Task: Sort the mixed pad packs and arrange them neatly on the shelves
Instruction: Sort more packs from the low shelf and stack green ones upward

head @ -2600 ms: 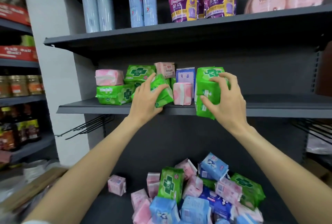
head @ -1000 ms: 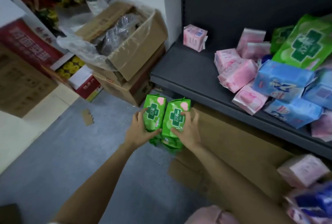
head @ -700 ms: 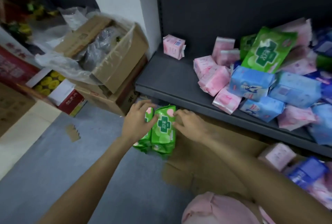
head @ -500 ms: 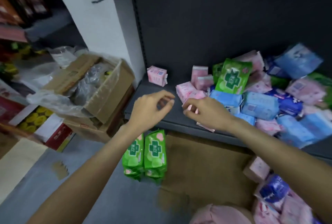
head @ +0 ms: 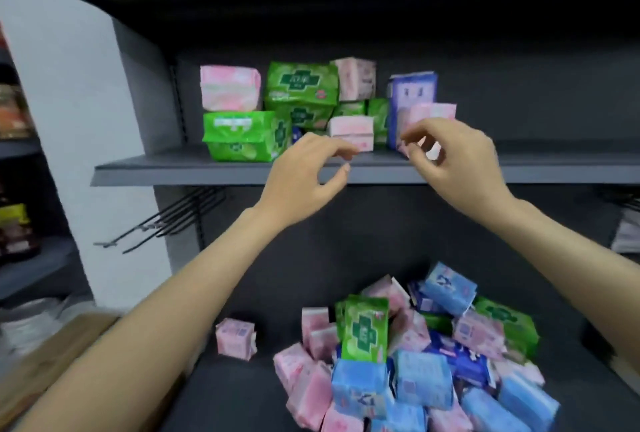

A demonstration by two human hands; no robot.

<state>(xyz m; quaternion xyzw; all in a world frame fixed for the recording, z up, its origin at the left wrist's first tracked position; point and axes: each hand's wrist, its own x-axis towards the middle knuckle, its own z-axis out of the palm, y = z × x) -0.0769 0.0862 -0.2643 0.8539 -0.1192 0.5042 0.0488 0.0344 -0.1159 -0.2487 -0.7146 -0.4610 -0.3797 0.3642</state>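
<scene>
Green packs now gone from both hands; left hand [head: 304, 172] and right hand [head: 450, 158] (fingers loosely apart, holding nothing) rise to the grey metal middle shelf [head: 207, 172] for more sorting.

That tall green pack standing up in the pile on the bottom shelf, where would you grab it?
Take the tall green pack by its upper half, fingers on its two narrow sides, coming from above and in front. It stands upright and its top rises clear of the pile, while blue packs press against its bottom edge and pink packs crowd its left side, so only the top looks free.
</scene>
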